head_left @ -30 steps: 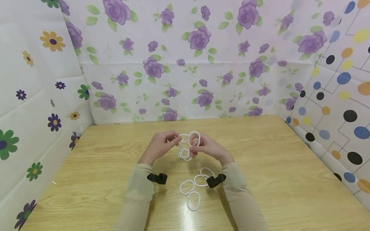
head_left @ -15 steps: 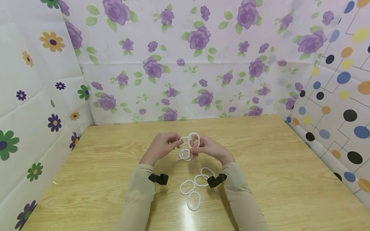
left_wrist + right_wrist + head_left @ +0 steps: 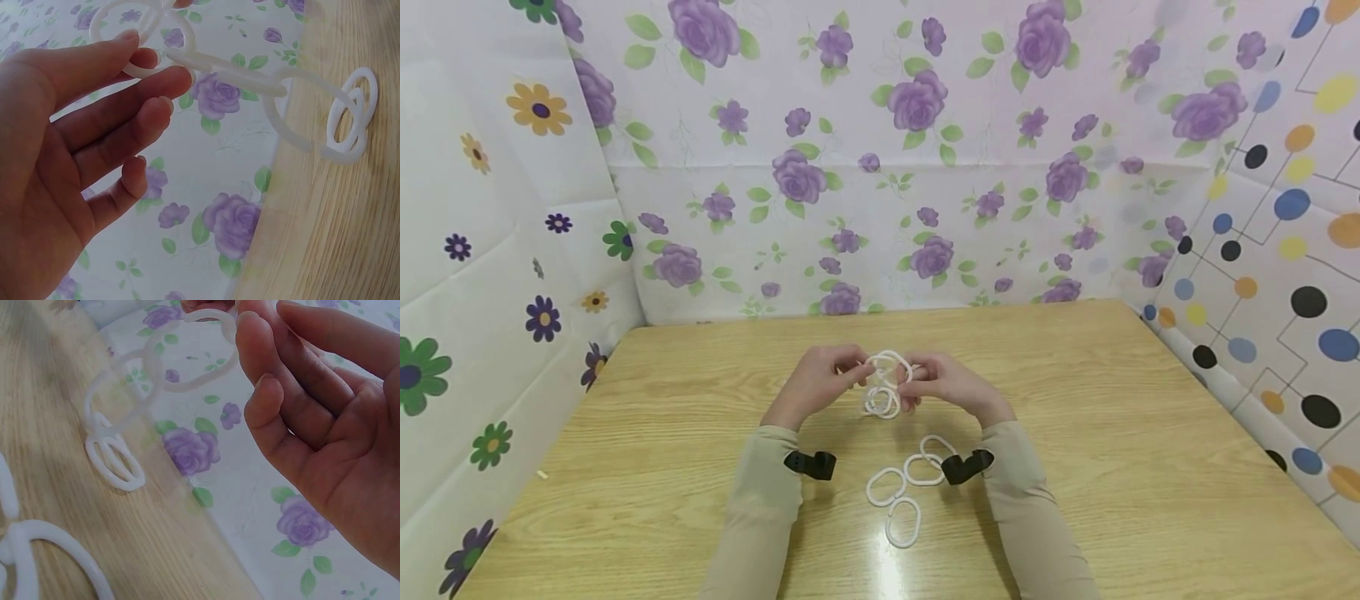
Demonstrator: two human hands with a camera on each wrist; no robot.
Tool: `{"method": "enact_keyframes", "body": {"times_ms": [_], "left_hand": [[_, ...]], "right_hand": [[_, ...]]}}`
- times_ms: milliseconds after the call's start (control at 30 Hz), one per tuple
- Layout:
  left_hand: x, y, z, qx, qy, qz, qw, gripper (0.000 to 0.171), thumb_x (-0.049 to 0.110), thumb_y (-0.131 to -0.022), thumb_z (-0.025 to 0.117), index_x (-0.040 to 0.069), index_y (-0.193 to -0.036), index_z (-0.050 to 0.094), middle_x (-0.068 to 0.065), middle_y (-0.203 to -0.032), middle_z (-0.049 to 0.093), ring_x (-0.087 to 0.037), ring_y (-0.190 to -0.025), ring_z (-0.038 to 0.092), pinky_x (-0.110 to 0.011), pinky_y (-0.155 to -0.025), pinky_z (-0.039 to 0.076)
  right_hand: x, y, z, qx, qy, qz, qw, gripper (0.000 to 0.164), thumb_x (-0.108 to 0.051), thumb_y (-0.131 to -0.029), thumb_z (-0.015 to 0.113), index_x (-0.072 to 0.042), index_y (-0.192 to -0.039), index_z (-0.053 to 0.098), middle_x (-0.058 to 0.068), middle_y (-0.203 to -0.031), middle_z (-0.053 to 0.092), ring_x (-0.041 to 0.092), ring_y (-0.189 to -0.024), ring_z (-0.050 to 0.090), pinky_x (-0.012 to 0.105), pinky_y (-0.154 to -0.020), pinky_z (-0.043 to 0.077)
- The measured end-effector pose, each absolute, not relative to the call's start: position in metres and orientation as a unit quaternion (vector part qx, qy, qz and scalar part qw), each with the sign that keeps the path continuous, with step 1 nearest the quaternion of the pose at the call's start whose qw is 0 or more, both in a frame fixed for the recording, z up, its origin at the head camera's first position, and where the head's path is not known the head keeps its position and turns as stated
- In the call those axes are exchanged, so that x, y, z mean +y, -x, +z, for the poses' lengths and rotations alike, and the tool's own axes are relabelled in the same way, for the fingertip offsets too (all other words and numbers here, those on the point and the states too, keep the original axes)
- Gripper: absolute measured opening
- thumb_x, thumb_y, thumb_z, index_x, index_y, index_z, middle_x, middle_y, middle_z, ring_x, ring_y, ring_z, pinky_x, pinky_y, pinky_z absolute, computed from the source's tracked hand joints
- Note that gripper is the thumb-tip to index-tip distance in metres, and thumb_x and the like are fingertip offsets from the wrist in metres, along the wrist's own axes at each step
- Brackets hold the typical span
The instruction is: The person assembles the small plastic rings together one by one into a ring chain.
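Observation:
My left hand (image 3: 823, 382) and right hand (image 3: 953, 386) meet above the table, with a chain of white plastic C-shaped rings between them. In the left wrist view my left thumb and forefinger pinch one oval ring (image 3: 95, 25). From it an edge-on ring (image 3: 237, 76) leads to another with a gap in its side (image 3: 272, 119), and more rings hang at the end. My right thumb and fingers pinch the edge of a ring (image 3: 912, 367) that overlaps the left one in the head view. The right wrist view shows the hanging rings (image 3: 94, 450); its pinch point is partly cut off.
Several more white rings (image 3: 917, 529) lie in a cluster on the wooden table (image 3: 647, 450), nearer the body, between the forearms. A small white bit (image 3: 542, 474) lies far left. Patterned cloth (image 3: 880, 233) walls the back and sides. Black cameras (image 3: 823, 466) sit on both wrists.
The ring in my right hand has tipped from upright to slanted and moved left over the other ring. My right hand has shifted slightly right; the left has barely moved.

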State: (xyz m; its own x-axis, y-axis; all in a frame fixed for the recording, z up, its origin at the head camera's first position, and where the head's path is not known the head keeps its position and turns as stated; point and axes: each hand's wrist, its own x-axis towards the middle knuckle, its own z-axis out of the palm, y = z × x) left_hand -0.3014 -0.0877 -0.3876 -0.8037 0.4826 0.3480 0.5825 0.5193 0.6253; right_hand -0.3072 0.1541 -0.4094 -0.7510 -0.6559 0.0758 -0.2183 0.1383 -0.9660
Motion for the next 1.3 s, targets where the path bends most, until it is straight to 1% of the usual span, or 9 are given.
{"method": "enact_keyframes", "body": {"times_ms": [133, 433, 533, 667, 767, 833, 967, 1200, 1300], "left_hand": [[-0.088, 0.301, -0.388, -0.871, 0.300, -0.383, 0.059, 0.015, 0.028, -0.095, 0.063, 0.018, -0.086, 0.070, -0.007, -0.075, 0.071, -0.010, -0.064, 0.057, -0.026, -0.060, 0.046], [-0.087, 0.301, -0.389, -0.875, 0.297, -0.379, 0.041, 0.018, 0.028, -0.095, 0.063, 0.012, -0.090, 0.072, -0.008, -0.076, 0.072, -0.011, -0.063, 0.057, -0.027, -0.060, 0.046], [-0.086, 0.301, -0.389, -0.877, 0.295, -0.379, 0.031, 0.020, 0.028, -0.095, 0.062, 0.011, -0.092, 0.072, -0.008, -0.077, 0.072, -0.010, -0.065, 0.058, -0.027, -0.061, 0.047], [-0.085, 0.301, -0.388, -0.874, 0.302, -0.380, 0.019, 0.019, 0.027, -0.095, 0.063, 0.010, -0.091, 0.072, -0.008, -0.077, 0.072, -0.012, -0.068, 0.061, -0.028, -0.063, 0.048], [-0.084, 0.300, -0.388, -0.871, 0.313, -0.379, 0.008, 0.020, 0.027, -0.095, 0.063, 0.009, -0.090, 0.071, -0.007, -0.078, 0.072, -0.017, -0.071, 0.065, -0.028, -0.065, 0.048], [-0.083, 0.300, -0.389, -0.869, 0.318, -0.379, -0.004, 0.021, 0.028, -0.095, 0.063, 0.009, -0.090, 0.070, -0.006, -0.079, 0.072, -0.020, -0.073, 0.066, -0.027, -0.065, 0.047], [-0.081, 0.300, -0.391, -0.865, 0.322, -0.385, -0.031, 0.023, 0.029, -0.095, 0.062, 0.008, -0.091, 0.070, -0.007, -0.079, 0.073, -0.027, -0.076, 0.067, -0.028, -0.065, 0.046], [-0.078, 0.302, -0.395, -0.870, 0.325, -0.370, -0.036, 0.020, 0.031, -0.094, 0.063, 0.013, -0.089, 0.070, -0.001, -0.078, 0.070, -0.012, -0.071, 0.059, -0.028, -0.066, 0.046], [-0.079, 0.303, -0.395, -0.870, 0.330, -0.363, -0.052, 0.022, 0.032, -0.094, 0.063, 0.011, -0.090, 0.070, -0.001, -0.079, 0.070, -0.014, -0.073, 0.061, -0.028, -0.067, 0.047]], "right_hand": [[0.159, 0.306, -0.405, 0.739, 0.291, -0.585, 0.166, 0.013, -0.014, -0.095, 0.061, -0.003, -0.094, 0.055, 0.001, -0.071, 0.068, 0.016, -0.068, 0.064, 0.043, -0.074, 0.054], [0.164, 0.303, -0.393, 0.745, 0.250, -0.608, 0.109, 0.011, -0.018, -0.096, 0.061, -0.008, -0.092, 0.060, -0.001, -0.069, 0.066, 0.015, -0.065, 0.062, 0.033, -0.072, 0.053], [0.164, 0.301, -0.390, 0.745, 0.235, -0.618, 0.088, 0.018, -0.022, -0.096, 0.062, -0.004, -0.093, 0.061, -0.001, -0.067, 0.065, 0.013, -0.063, 0.061, 0.031, -0.068, 0.053], [0.165, 0.300, -0.387, 0.740, 0.234, -0.629, 0.055, 0.029, -0.022, -0.097, 0.059, 0.007, -0.094, 0.059, -0.002, -0.066, 0.063, 0.012, -0.062, 0.058, 0.028, -0.063, 0.052], [0.165, 0.299, -0.387, 0.736, 0.235, -0.634, 0.035, 0.032, -0.022, -0.099, 0.057, 0.010, -0.094, 0.058, -0.003, -0.064, 0.062, 0.011, -0.061, 0.057, 0.027, -0.062, 0.050], [0.164, 0.299, -0.387, 0.735, 0.231, -0.637, 0.026, 0.034, -0.024, -0.099, 0.057, 0.010, -0.093, 0.058, -0.003, -0.063, 0.060, 0.011, -0.059, 0.055, 0.026, -0.061, 0.049], [0.161, 0.299, -0.386, 0.734, 0.217, -0.643, 0.008, 0.032, -0.028, -0.098, 0.057, 0.002, -0.088, 0.060, -0.004, -0.060, 0.058, 0.011, -0.057, 0.052, 0.026, -0.059, 0.046], [0.156, 0.300, -0.387, 0.726, 0.203, -0.657, -0.011, 0.035, -0.025, -0.098, 0.058, 0.009, -0.092, 0.058, -0.005, -0.057, 0.054, 0.009, -0.054, 0.049, 0.023, -0.056, 0.044], [0.155, 0.301, -0.387, 0.733, 0.209, -0.647, -0.007, 0.033, -0.025, -0.098, 0.058, 0.007, -0.090, 0.059, -0.005, -0.056, 0.053, 0.009, -0.053, 0.049, 0.023, -0.055, 0.043]]}}
